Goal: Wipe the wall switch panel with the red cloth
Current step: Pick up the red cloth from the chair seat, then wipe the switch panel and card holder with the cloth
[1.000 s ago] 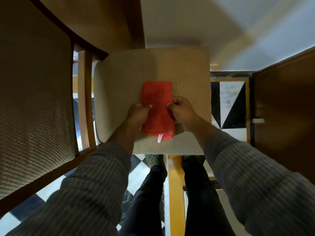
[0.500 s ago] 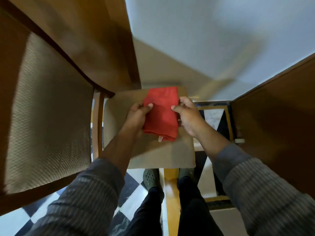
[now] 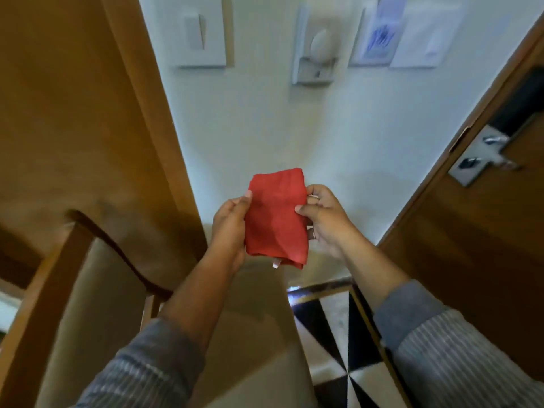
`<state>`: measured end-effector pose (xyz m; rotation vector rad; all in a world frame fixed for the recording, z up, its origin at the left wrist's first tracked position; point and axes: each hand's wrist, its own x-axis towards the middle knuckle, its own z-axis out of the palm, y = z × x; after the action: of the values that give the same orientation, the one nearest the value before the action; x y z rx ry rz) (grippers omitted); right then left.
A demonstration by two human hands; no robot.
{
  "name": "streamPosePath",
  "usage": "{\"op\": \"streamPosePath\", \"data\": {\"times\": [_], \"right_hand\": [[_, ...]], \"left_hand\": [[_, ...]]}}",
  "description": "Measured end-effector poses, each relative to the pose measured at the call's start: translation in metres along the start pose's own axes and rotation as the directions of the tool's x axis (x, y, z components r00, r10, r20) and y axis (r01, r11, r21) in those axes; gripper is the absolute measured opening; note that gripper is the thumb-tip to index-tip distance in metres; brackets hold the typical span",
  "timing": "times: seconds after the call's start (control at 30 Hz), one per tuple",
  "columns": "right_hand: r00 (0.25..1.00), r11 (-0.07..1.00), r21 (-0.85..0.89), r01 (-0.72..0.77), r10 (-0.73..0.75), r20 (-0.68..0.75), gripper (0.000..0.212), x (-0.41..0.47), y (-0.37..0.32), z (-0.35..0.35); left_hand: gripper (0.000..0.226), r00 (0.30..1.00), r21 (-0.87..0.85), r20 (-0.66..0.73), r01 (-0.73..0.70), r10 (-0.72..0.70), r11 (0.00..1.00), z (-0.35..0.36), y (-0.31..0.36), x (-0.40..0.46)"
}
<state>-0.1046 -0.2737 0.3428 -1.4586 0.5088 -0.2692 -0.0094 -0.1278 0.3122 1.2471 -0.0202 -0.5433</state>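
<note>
The red cloth (image 3: 276, 217) has been lifted off the chair seat (image 3: 250, 334) and is now held folded in mid-air, pinched at its side edges by the left hand (image 3: 231, 228) and right hand (image 3: 323, 219). The view has been tilted up, so the wall switch panel (image 3: 201, 30) is now seen above, well apart from the cloth. Pickup looks done; the reach to the panel and the wiping are judged not yet begun.

A beige woven chair seat (image 3: 259, 343) stands on the black-and-white tiled floor (image 3: 332, 334) beside the wall.
</note>
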Motion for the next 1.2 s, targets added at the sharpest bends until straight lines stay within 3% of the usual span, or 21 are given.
{"op": "streamPosePath", "data": {"times": [0.1, 0.27, 0.47, 0.57, 0.73, 0.9, 1.03, 1.13, 1.2], "right_hand": [[0.992, 0.994, -0.018, 0.107, -0.108, -0.066, 0.030, -0.004, -0.038, -0.011], [0.936, 0.949, -0.042, 0.313, -0.316, -0.155, 0.070, 0.002, -0.086, -0.029], [0.842, 0.879, -0.042, 0.476, -0.469, -0.267, 0.061, 0.034, -0.128, -0.059], [0.793, 0.832, -0.070, 0.551, -0.547, -0.268, 0.061, 0.056, -0.140, -0.080], [0.648, 0.687, -0.351, 0.636, -0.722, -0.241, 0.061, 0.090, -0.140, -0.125], [0.420, 0.446, -0.535, 0.718, -0.890, -0.178, 0.055, 0.135, -0.165, -0.167], [0.340, 0.346, -0.653, 0.673, -0.930, -0.142, 0.049, 0.165, -0.167, -0.178], [0.210, 0.181, -0.771, 0.611, -0.976, -0.062, 0.040, 0.192, -0.165, -0.183], [0.146, 0.135, -0.843, 0.521, -0.987, -0.067, 0.035, 0.207, -0.162, -0.182]], "left_hand": [[0.023, 0.997, 0.049, 0.039, -0.068, 0.067, 0.996, 0.027, 0.035, -0.002], [0.015, 0.973, 0.081, 0.078, -0.224, 0.218, 0.971, 0.075, 0.080, -0.002], [0.026, 0.950, 0.111, 0.079, -0.310, 0.302, 0.944, 0.135, 0.113, 0.015], [0.031, 0.958, 0.143, 0.104, -0.282, 0.269, 0.949, 0.162, 0.118, 0.028], [0.011, 0.937, 0.186, 0.064, -0.350, 0.344, 0.918, 0.218, 0.108, 0.048], [0.012, 0.865, 0.209, 0.007, -0.493, 0.502, 0.845, 0.273, 0.110, 0.070], [0.010, 0.798, 0.351, -0.042, -0.551, 0.601, 0.757, 0.294, 0.114, 0.085], [0.010, 0.758, 0.435, -0.062, -0.565, 0.649, 0.701, 0.306, 0.117, 0.094], [0.010, 0.734, 0.501, -0.047, -0.569, 0.677, 0.652, 0.308, 0.120, 0.096]]}}
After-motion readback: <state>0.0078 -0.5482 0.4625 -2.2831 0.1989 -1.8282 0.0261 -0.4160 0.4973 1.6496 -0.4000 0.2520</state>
